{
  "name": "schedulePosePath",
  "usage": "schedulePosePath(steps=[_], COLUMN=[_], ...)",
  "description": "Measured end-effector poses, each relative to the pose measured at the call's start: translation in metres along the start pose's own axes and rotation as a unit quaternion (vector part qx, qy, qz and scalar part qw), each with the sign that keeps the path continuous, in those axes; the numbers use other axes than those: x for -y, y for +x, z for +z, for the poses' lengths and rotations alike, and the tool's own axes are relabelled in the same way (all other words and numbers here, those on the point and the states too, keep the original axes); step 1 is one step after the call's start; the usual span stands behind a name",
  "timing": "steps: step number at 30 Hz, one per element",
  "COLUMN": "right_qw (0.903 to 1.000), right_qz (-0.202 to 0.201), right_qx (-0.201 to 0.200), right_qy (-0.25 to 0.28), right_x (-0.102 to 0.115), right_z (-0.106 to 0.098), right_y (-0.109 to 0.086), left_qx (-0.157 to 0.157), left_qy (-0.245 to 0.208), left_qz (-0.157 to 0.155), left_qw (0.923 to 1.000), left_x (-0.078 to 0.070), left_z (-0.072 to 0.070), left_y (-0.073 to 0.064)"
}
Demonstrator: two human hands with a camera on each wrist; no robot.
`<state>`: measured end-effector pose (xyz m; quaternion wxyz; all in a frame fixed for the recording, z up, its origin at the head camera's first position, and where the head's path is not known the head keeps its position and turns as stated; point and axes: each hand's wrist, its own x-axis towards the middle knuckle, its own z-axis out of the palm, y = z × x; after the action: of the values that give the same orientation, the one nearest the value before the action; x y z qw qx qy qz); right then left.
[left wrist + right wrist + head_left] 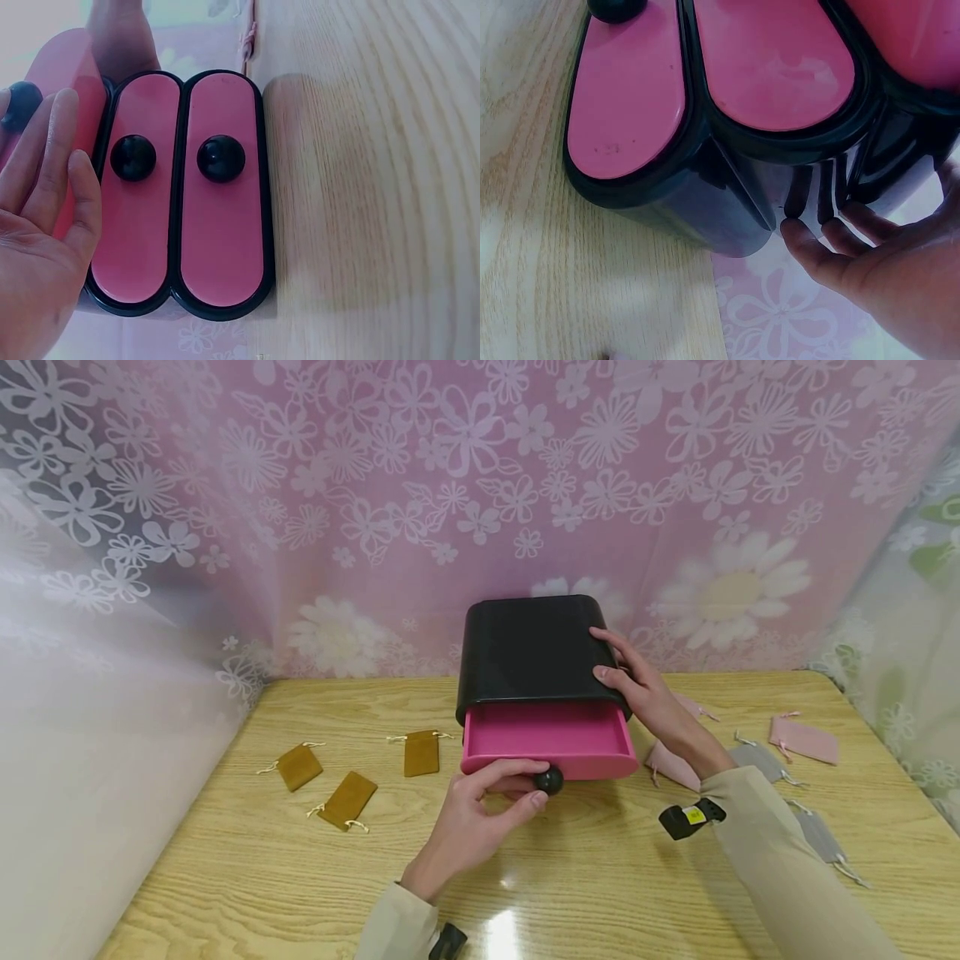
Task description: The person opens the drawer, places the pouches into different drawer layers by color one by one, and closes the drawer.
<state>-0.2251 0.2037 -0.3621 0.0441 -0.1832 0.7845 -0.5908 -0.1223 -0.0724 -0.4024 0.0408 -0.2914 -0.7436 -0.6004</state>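
A black cabinet (536,647) with pink drawer fronts stands at the back of the table. Its top drawer (547,731) is pulled out, and the bare pink inside shows. My left hand (480,814) pinches the round black knob (550,780) of that drawer between thumb and fingers. In the left wrist view, the middle drawer (139,225) and bottom drawer (223,247) are closed, each with a black knob. My right hand (645,689) rests on the cabinet's right side, thumb at the top edge. The right wrist view shows its fingertips (799,229) against the black side wall.
Three brown drawstring pouches (422,753) lie on the wooden table (300,893) left of the cabinet. To the right, around my right forearm, are pink pouches (806,740) and grey pouches (819,838). A flowered curtain (465,510) hangs behind the table.
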Motion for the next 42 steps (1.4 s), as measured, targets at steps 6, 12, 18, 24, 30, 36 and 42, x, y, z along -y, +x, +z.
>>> schedulePosePath(steps=[6, 12, 18, 24, 30, 36, 42], right_qw=[1.0, 0.9999, 1.0, 1.0, 0.9999, 0.9999, 0.9999], right_qz=[0.0, 0.004, 0.003, 0.004, 0.009, 0.009, 0.01], right_qx=[-0.001, -0.003, -0.001, -0.003, -0.005, -0.006, -0.005], right_qy=[0.0, -0.011, -0.008, -0.007, -0.009, -0.008, -0.006], right_x=[0.0, -0.001, -0.001, -0.001, -0.001, 0.0, 0.0], right_z=[0.0, 0.0, 0.0, 0.0, 0.0, 0.0, 0.0], right_y=[0.0, 0.0, 0.0, 0.0, 0.0, 0.0, 0.0], left_qx=[0.007, 0.009, 0.009, 0.013, 0.02, 0.031, 0.037], left_qy=[-0.009, -0.007, 0.005, 0.009, 0.009, 0.013, 0.003], left_qz=[0.019, 0.025, 0.028, 0.035, 0.045, 0.042, 0.031], left_qw=[0.9998, 0.9996, 0.9996, 0.9993, 0.9987, 0.9986, 0.9988], left_x=[0.0, -0.002, -0.003, -0.004, -0.002, -0.001, 0.002], left_z=[0.0, 0.001, 0.001, 0.001, 0.0, -0.002, -0.005], left_y=[-0.002, -0.004, -0.007, -0.009, -0.012, -0.012, -0.014])
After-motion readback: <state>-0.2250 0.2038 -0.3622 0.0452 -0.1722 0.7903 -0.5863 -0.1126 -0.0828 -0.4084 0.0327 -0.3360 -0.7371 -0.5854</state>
